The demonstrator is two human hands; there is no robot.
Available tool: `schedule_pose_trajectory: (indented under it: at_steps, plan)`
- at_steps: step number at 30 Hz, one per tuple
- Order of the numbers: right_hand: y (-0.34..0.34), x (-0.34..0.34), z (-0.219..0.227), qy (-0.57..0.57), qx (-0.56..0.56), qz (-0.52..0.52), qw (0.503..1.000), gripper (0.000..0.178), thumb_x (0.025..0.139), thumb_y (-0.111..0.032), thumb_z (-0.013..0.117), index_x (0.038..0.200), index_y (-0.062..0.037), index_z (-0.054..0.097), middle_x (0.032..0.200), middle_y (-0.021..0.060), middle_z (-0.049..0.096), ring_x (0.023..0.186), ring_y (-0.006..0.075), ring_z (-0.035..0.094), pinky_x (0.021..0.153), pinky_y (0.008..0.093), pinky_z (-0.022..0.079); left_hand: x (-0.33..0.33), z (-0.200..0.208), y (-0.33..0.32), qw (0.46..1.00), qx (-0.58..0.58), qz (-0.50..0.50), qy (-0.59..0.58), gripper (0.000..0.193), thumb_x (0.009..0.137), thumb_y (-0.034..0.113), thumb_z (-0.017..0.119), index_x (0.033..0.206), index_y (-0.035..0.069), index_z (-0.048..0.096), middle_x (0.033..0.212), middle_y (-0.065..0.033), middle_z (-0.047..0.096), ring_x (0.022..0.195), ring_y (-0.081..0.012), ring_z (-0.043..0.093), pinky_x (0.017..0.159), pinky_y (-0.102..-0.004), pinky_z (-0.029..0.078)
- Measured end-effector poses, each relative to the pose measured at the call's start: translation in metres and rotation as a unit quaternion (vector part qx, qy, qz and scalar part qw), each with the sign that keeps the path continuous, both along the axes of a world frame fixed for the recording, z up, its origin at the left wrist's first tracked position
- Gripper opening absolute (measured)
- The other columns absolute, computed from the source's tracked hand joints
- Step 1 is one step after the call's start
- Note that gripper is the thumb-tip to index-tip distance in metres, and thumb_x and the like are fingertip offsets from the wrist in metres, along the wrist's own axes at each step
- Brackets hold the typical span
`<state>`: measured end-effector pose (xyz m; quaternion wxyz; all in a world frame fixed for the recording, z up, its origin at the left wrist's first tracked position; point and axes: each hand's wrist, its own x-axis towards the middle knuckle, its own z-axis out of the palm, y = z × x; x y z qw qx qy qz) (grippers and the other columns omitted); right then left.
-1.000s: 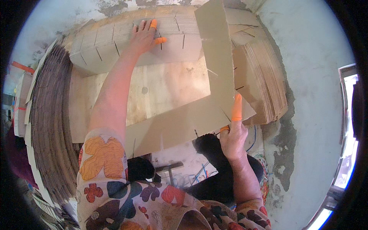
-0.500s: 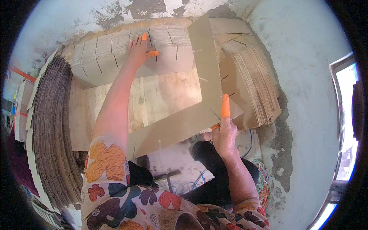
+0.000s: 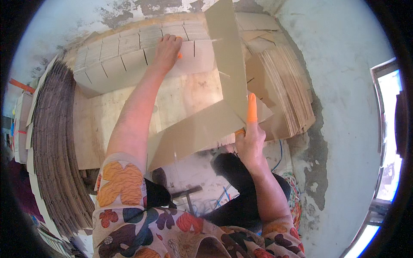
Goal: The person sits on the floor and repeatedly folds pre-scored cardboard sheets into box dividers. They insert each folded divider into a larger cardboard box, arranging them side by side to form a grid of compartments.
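My left hand (image 3: pixel 168 52) rests at the top of a long row of upright, slotted cardboard strips (image 3: pixel 112 53), its fingers curled over the upper edge and the thumb against the front face. Orange covers show on fingers of both hands. My right hand (image 3: pixel 250 139) grips two slotted cardboard strips where they meet at an angle. One of these, the upright strip (image 3: pixel 228 60), runs away from me toward the wall; the other, the slanting strip (image 3: pixel 193 133), reaches left toward my left forearm. The right fingers beneath the cardboard are partly hidden.
A tall stack of dark-edged cardboard (image 3: pixel 53 142) stands at the left. More cardboard pieces (image 3: pixel 279 90) lean in a pile at the right, next to the peeling wall (image 3: pixel 340 129). Under the work lies a wooden board (image 3: pixel 180 92); tangled coloured strands (image 3: pixel 294 189) lie by my right knee.
My left hand has shifted slightly right along the row, and its spread fingers have curled in. The right hand and its two strips have moved a little farther away from me.
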<state>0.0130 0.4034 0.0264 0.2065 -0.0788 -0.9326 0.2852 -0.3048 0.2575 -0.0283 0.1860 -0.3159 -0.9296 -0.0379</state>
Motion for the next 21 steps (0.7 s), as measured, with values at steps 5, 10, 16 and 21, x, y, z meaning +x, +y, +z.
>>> schedule_pose_trajectory:
  at_steps: [5, 10, 16, 21]
  plan:
    - [0.002, -0.006, -0.003, 0.007, -0.029, 0.015, 0.999, 0.081, 0.07, 0.011, 0.053, 0.143, -0.0061, 0.024, 0.102, 0.0264, 0.06, 0.077, 0.0429, 0.062, 0.065, 0.0446, 0.052, 0.0, -0.003, -0.008, 0.994, 0.086, -0.063, 0.012, 0.024, 0.073, 0.013, 0.067, 0.095, 0.008, 0.062, 0.094, -0.0079, 0.063, 0.103, -0.0251, 0.054, 0.086, -0.0399, 0.042]
    - [-0.006, -0.006, 0.004, -0.06, -0.043, -0.028, 0.997, 0.086, 0.071, 0.012, 0.051, 0.147, -0.0164, 0.021, 0.103, 0.0256, 0.061, 0.091, 0.0407, 0.062, 0.075, 0.042, 0.05, 0.014, 0.009, -0.015, 0.988, 0.111, -0.047, -0.1, 0.015, 0.074, 0.011, 0.064, 0.089, 0.01, 0.063, 0.088, -0.0057, 0.063, 0.095, -0.0247, 0.056, 0.072, -0.0372, 0.048]
    - [-0.005, -0.007, -0.002, -0.013, -0.012, -0.007, 1.0, 0.087, 0.069, 0.011, 0.051, 0.147, -0.0152, 0.021, 0.097, 0.0252, 0.06, 0.085, 0.0417, 0.061, 0.071, 0.0423, 0.05, 0.002, 0.002, -0.022, 0.98, 0.135, -0.119, 0.09, 0.007, 0.072, 0.009, 0.063, 0.079, 0.01, 0.062, 0.078, -0.0042, 0.062, 0.084, -0.0242, 0.056, 0.071, -0.0371, 0.047]
    - [-0.002, -0.007, 0.001, -0.041, -0.032, -0.008, 0.999, 0.087, 0.068, 0.012, 0.047, 0.147, -0.0142, 0.021, 0.094, 0.0266, 0.06, 0.083, 0.0418, 0.061, 0.07, 0.042, 0.049, 0.02, 0.007, -0.02, 0.984, -0.026, -0.165, 0.055, 0.005, 0.072, 0.011, 0.064, 0.075, 0.011, 0.061, 0.077, -0.0029, 0.062, 0.086, -0.0222, 0.055, 0.075, -0.038, 0.046]
